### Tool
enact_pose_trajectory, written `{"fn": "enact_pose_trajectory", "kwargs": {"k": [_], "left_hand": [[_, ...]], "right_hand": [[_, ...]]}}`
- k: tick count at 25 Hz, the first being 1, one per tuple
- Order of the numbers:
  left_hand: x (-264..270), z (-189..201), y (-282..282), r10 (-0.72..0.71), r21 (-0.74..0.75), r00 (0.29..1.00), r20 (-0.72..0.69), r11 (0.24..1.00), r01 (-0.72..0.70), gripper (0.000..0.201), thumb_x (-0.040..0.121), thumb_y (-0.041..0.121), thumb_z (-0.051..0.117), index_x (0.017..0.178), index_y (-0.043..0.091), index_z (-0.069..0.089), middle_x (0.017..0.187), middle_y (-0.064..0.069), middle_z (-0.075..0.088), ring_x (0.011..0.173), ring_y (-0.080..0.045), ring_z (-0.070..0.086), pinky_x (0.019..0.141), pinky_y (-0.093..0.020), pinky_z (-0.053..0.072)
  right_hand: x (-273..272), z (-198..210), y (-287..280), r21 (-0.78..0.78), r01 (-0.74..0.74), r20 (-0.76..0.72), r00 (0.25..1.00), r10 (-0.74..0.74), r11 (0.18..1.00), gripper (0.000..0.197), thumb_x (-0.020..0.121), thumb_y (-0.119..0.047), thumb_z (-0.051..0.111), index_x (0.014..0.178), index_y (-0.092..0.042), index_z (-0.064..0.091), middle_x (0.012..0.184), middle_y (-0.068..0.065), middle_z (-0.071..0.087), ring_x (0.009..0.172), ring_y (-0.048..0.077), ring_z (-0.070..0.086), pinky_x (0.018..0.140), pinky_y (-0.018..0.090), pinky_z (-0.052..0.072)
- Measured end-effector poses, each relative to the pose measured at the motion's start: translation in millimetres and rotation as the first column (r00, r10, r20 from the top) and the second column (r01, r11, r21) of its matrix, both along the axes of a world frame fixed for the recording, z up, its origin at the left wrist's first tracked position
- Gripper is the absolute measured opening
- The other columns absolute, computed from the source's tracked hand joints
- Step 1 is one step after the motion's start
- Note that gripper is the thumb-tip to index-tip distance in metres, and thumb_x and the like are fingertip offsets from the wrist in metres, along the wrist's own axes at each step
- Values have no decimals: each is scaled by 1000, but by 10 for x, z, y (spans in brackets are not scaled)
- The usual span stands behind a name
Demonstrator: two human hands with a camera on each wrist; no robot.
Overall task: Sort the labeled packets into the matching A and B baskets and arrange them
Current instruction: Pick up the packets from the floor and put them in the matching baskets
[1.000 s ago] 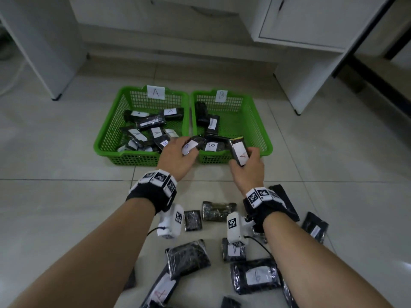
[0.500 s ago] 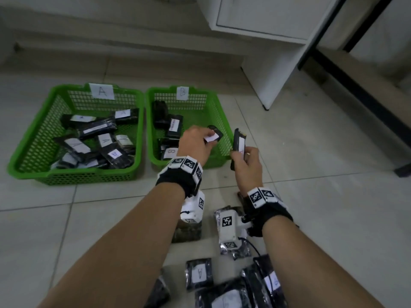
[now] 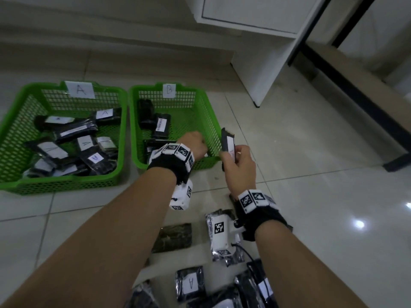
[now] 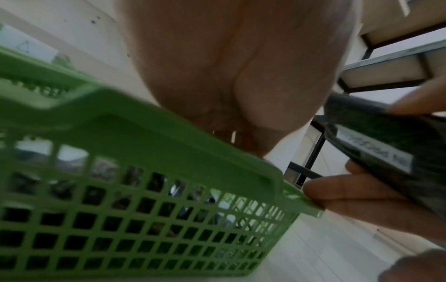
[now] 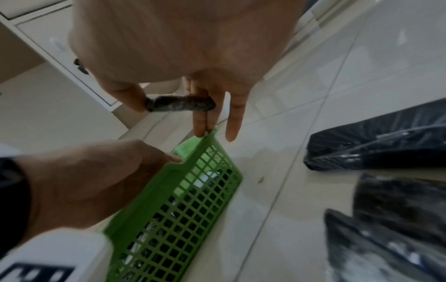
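Pale glossy floor tiles (image 3: pixel 311 196) are carrying everything here, with white cabinet fronts (image 3: pixel 255 14) standing behind.

Far left: the A basket (image 3: pixel 64 185), green mesh, is holding a loose heap of black packets, most showing handwritten A labels.

Next right, just beside it: the B basket (image 3: pixel 206 112), holding only a few packets along its left and near side, with much green floor showing.

Left hand (image 3: pixel 193 145): reaching over the B basket's near edge, fingers curled down inside; whether it is gripping a packet cannot be told (the wrist camera is showing only palm and basket rim).

Right hand (image 3: pixel 240 165): pinching a black packet (image 3: pixel 228 142) upright between thumb and fingers, just outside the B basket's right wall, above the floor. Its letter is not readable here.

Near edge: unsorted packets (image 3: pixel 190 283) are lying on the floor, one showing an A.

Handling estimate: the packet is looking light and slim, wrapped in crinkly, glossy film, likely somewhat slippery, and soft enough to bend. An edge pinch is serving for carrying; holding across the flat faces, clear of the white label, would likely be giving more control for laying it neatly.
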State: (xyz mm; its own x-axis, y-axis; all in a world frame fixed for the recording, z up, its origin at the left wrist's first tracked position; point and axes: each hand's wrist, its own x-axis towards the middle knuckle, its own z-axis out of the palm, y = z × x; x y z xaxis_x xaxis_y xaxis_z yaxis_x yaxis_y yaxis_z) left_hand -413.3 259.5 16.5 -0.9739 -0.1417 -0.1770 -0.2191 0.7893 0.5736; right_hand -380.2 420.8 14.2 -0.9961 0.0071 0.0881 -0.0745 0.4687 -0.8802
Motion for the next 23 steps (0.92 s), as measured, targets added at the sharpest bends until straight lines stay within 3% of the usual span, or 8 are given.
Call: {"fn": "enact_pose_trajectory", "kwargs": {"k": [3, 6, 9, 11, 13, 16, 20, 23], "left_hand": [[326, 207, -350, 92, 35, 956, -280, 996, -85, 31, 88, 10, 46, 97, 11, 76, 102, -11, 74, 90, -30, 67, 79, -37, 55], [764, 324, -934, 107, -63, 930, -351, 988, -138, 27, 84, 13, 46, 88, 18, 72, 100, -8, 73, 89, -29, 67, 78, -39, 56], [1236, 361, -1559, 135, -220, 937, -322, 952, -213, 32, 77, 21, 43, 89, 20, 72, 99, -9, 71, 97, -32, 63, 82, -42, 55], [1606, 391, -1996, 292, -391, 922, -253, 841, -374, 32, 77, 24, 50, 101, 17, 70, 113, -11, 66, 110, -34, 55, 92, -44, 48], [1959, 372, -2375, 534, -482, 841, -83, 717, -503, 39, 80, 28, 57, 117, 16, 60, 131, -13, 51, 125, -37, 41, 100, -51, 37], [2378, 250, -2677, 642, -406, 743, 189, 740, -536, 45, 86, 34, 57, 122, 8, 54, 127, -17, 48, 118, -40, 48, 98, -47, 43], [2535, 77, -2687, 606, -245, 787, 113, 785, -569, 32, 87, 22, 57, 110, 1, 62, 114, -19, 60, 95, -33, 59, 81, -33, 48], [2556, 17, -2639, 624, -185, 780, 51, 773, -606, 30, 85, 23, 57, 105, 2, 64, 109, -17, 61, 87, -28, 54, 77, -32, 48]], "right_hand": [[4, 245, -216, 114, 4, -84, 996, 6, 993, 26, 85, -31, 66, 94, -9, 56, 76, -1, 61, 71, 25, 57, 61, 31, 36], [74, 351, -666, 228, -86, -154, 980, 124, 970, 27, 78, -37, 68, 88, -14, 59, 87, 0, 58, 77, 22, 55, 66, 31, 38], [250, 316, -1311, 319, -225, -167, 943, 288, 921, 31, 75, -39, 71, 91, -14, 63, 92, 3, 58, 84, 24, 56, 70, 32, 40], [454, 293, -1823, 335, -362, -138, 894, 426, 870, 43, 76, -40, 72, 109, -13, 64, 99, 3, 62, 89, 22, 59, 74, 32, 47], [653, 268, -2275, 375, -473, -89, 838, 539, 797, 38, 79, -40, 72, 108, -17, 59, 95, 1, 64, 85, 21, 61, 68, 31, 49], [854, 168, -2796, 534, -510, -21, 789, 614, 674, 26, 84, -32, 71, 99, -16, 56, 95, 4, 65, 88, 27, 63, 64, 32, 45], [849, 11, -3134, 638, -492, 71, 804, 591, 593, 23, 86, -26, 74, 97, -8, 64, 103, 11, 67, 99, 31, 63, 68, 31, 42], [775, -53, -3200, 623, -545, 193, 802, 566, 561, 33, 82, -37, 81, 85, -6, 71, 90, 10, 71, 83, 28, 68, 61, 28, 45]]}}
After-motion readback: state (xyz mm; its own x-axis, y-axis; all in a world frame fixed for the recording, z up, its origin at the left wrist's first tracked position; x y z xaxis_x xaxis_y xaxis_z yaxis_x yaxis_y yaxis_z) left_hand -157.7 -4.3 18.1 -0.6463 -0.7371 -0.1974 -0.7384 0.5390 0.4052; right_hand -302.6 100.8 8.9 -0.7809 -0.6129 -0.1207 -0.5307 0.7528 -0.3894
